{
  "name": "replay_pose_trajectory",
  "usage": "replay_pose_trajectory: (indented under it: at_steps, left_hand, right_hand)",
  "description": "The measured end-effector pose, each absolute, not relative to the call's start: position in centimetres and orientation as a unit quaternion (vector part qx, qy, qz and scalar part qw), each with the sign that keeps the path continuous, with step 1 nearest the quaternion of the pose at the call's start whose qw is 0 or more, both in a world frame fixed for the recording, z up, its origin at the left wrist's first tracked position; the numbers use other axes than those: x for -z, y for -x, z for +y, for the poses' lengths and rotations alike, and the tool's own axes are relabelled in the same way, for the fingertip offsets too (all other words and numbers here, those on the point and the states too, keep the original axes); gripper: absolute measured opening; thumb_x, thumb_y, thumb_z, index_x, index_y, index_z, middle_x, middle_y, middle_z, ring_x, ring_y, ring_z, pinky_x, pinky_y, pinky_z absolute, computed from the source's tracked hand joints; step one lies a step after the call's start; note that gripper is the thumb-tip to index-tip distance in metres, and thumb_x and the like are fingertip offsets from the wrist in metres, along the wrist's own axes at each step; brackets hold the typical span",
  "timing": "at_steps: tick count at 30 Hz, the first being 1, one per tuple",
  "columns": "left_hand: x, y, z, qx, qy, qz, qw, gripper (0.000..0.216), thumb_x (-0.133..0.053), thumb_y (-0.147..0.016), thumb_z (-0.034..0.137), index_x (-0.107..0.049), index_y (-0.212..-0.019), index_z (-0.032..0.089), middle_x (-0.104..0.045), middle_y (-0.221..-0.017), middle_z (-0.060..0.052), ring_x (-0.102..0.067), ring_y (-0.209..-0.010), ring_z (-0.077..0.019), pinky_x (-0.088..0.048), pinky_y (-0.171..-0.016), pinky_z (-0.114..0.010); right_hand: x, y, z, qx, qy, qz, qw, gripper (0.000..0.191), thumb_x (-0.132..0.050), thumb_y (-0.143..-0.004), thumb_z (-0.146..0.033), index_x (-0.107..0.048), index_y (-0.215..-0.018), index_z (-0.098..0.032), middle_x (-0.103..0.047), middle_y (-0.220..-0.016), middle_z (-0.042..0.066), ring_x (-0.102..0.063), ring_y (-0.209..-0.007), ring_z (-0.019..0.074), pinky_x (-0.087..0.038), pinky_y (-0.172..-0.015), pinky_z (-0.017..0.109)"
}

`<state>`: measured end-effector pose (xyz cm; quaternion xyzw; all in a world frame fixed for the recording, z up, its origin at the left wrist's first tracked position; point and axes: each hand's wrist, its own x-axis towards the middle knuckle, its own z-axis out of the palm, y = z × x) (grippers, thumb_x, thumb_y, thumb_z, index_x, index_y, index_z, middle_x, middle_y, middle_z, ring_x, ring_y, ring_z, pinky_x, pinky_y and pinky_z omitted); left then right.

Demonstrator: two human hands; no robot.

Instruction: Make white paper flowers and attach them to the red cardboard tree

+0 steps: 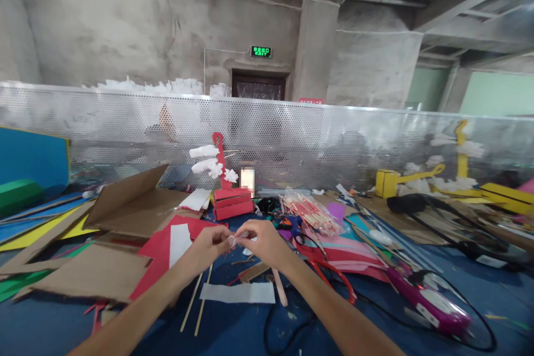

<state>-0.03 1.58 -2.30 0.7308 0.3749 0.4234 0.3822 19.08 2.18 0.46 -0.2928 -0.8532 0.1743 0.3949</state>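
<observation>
My left hand (212,243) and my right hand (263,238) meet above the middle of the table, both closed in a pinch. Between their fingertips is a small piece of thin white paper (234,240), crumpled or twisted; the fingers hide part of it. Below them lies a white paper strip (237,292), with two thin wooden sticks (203,303) to its left. Behind my hands stands a red cardboard piece (233,204) with a red upright that carries white crumpled paper tufts (206,166).
Brown cardboard (95,267) and red paper (161,253) lie at the left. To the right are a bag of sticks (315,214), orange-handled scissors (348,288), a purple corded device (434,303) and a black strapped item (442,228). A perforated metal partition (283,139) runs along the back.
</observation>
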Motion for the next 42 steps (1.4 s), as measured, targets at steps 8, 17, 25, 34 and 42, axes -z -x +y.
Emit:
replay_pose_trajectory:
  at_steps: [8, 17, 25, 34, 42]
  left_hand:
    - [2.12, -0.07, 1.49, -0.437, -0.715, 0.378, 0.394, 0.032, -0.059, -0.081, 0.045, -0.061, -0.077, 0.014, -0.059, -0.066, -0.001, -0.056, -0.064, -0.014, -0.044, -0.061, -0.023]
    - [2.18, 0.06, 1.52, -0.442, -0.721, 0.373, 0.38, 0.032, -0.058, -0.082, 0.045, -0.062, -0.081, 0.013, -0.062, -0.069, -0.002, -0.058, -0.065, -0.0145, -0.045, -0.062, -0.024]
    - [1.88, -0.03, 1.38, -0.443, -0.722, 0.374, 0.378, 0.034, -0.057, -0.082, 0.047, -0.06, -0.08, 0.013, -0.06, -0.068, -0.002, -0.057, -0.065, -0.015, -0.045, -0.062, -0.024]
    - [1.82, -0.14, 1.21, -0.44, -0.715, 0.381, 0.386, 0.034, -0.058, -0.08, 0.047, -0.061, -0.079, 0.014, -0.061, -0.067, -0.001, -0.057, -0.064, -0.0146, -0.044, -0.061, -0.024]
    - [1.48, -0.2, 1.01, -0.442, -0.715, 0.378, 0.387, 0.033, -0.058, -0.08, 0.046, -0.061, -0.08, 0.013, -0.06, -0.066, -0.001, -0.057, -0.064, -0.0148, -0.044, -0.06, -0.024]
  right_hand:
    - [-0.9, -19.23, 2.08, -0.173, 0.318, -0.848, 0.388, 0.01, -0.061, -0.082, -0.024, -0.07, -0.079, -0.019, -0.069, -0.074, 0.0, -0.059, -0.067, 0.0125, -0.041, -0.063, 0.02]
    - [-0.74, -19.13, 1.95, -0.295, 0.315, -0.807, 0.404, 0.017, -0.062, -0.081, -0.031, -0.069, -0.083, -0.015, -0.068, -0.074, 0.002, -0.061, -0.066, 0.0138, -0.043, -0.058, 0.02]
    - [-0.37, -19.05, 2.28, -0.282, 0.325, -0.812, 0.395, 0.018, -0.061, -0.082, -0.031, -0.068, -0.086, -0.015, -0.068, -0.075, 0.003, -0.06, -0.064, 0.0132, -0.042, -0.056, 0.02]
    - [-0.71, -19.1, 2.2, -0.101, 0.348, -0.855, 0.371, 0.009, -0.06, -0.084, -0.024, -0.067, -0.082, -0.02, -0.066, -0.082, 0.002, -0.059, -0.076, 0.0142, -0.04, -0.072, 0.023]
    - [-0.73, -19.17, 1.69, -0.171, 0.361, -0.839, 0.371, 0.016, -0.05, -0.089, -0.025, -0.063, -0.082, -0.019, -0.065, -0.069, -0.001, -0.059, -0.063, 0.0118, -0.038, -0.06, 0.021]
